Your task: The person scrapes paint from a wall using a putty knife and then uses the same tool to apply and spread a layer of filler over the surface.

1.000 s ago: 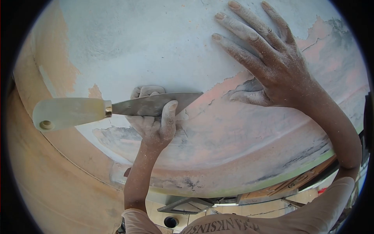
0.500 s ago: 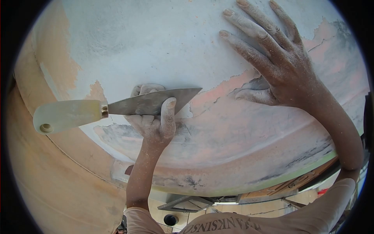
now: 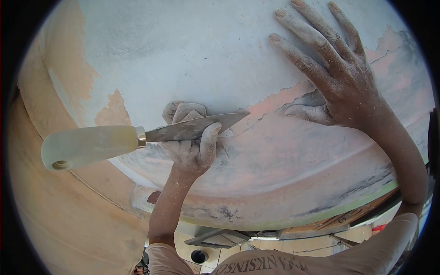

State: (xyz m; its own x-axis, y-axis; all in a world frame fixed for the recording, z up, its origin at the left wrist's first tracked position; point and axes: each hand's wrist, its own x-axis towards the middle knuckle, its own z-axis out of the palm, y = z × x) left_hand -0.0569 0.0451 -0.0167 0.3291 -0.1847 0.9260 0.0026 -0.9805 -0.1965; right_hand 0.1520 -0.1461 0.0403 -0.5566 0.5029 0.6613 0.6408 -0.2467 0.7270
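My left hand [image 3: 190,151] is closed around the metal blade of a putty knife [image 3: 183,130], thumb on top of the blade and fingers curled beneath it. The knife's pale translucent handle [image 3: 91,143] points left, and its blade tip points right, close to the edge of a peeling white layer. Dust covers both hands. My right hand [image 3: 337,80] lies with fingers spread on the curved, patchy white and pink surface [image 3: 220,59], its thumb beside a cracked, dark grey patch.
A tan curved panel [image 3: 73,220] with a seam borders the surface on the left. Below the surface's rounded near edge, a dark cup-like container [image 3: 199,256] stands on the tiled floor [image 3: 229,252]. A grey angular frame [image 3: 220,238] is close by.
The putty knife and my left hand have moved slightly right and down, with the blade seen more edge-on. My right hand appears slightly further right, still spread on the surface.
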